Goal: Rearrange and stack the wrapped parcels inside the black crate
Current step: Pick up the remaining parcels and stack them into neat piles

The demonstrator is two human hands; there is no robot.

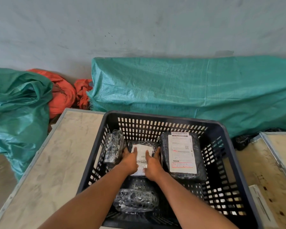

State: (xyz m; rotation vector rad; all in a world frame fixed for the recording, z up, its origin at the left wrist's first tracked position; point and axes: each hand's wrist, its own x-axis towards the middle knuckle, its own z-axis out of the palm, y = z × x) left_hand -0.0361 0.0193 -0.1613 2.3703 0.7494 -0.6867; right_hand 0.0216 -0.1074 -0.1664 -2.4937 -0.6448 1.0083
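Inside the black slotted plastic crate, a white paper shipping label covers the large black bubble-wrapped parcel at 3 o'clock, showing a barcode, a QR code and a red-bordered box, its print too small to read. A smaller white label on the middle black wrapped parcel at 12 o'clock is likewise illegible.
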